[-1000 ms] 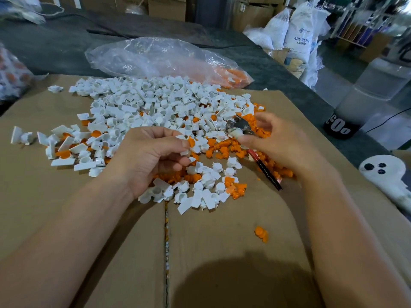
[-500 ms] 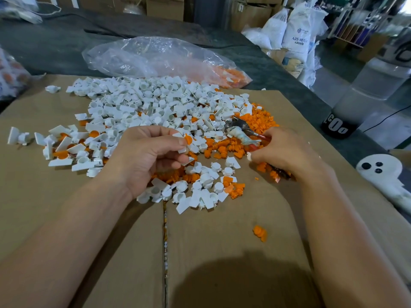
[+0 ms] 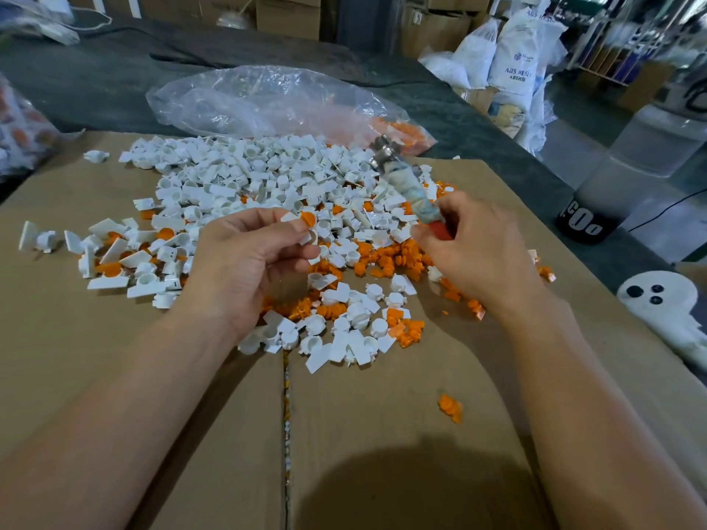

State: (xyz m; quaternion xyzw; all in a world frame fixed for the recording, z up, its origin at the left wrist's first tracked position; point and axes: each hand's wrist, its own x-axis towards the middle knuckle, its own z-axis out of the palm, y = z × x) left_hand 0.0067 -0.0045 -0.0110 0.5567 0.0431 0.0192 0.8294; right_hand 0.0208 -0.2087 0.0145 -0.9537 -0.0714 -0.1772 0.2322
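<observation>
head view of a sorting bench. the left hand [image 3: 248, 269], over the near edge of the white heap [image 3: 237, 177], pinches a white piece [image 3: 304, 225] with an orange insert between thumb and fingertips, lifted clear of the heap; the right hand [image 3: 478, 254], at the heap's near right corner, is curled round the red handle of a tool [image 3: 403, 189]; the tool's wrapped shaft slants up and away, so its metal head hangs over the heap's far right edge, just short of the plastic bag [image 3: 267, 105]; orange plugs [image 3: 390, 260] lie loose along the heap's near side, below and between the hands, all on cardboard [image 3: 382, 453].

likely faults, judged from this pose: the pinch is light and at the very tips, so a push from the tool could twist the white piece out and drop it back into the heap among its like; the fingertips sit close round the insert, so a metal head brought in off-centre could strike them instead; an insert driven out hard could skip across the cardboard, where one stray plug [image 3: 450, 408] already lies well in front of the heap; the grip far back on the handle makes the head harder to steer.

against the frame half a second earlier: the left hand has risen and its fingers have uncurled to show the piece; the tool, then low across the orange plugs, now points upward; the right hand has lifted with it.
</observation>
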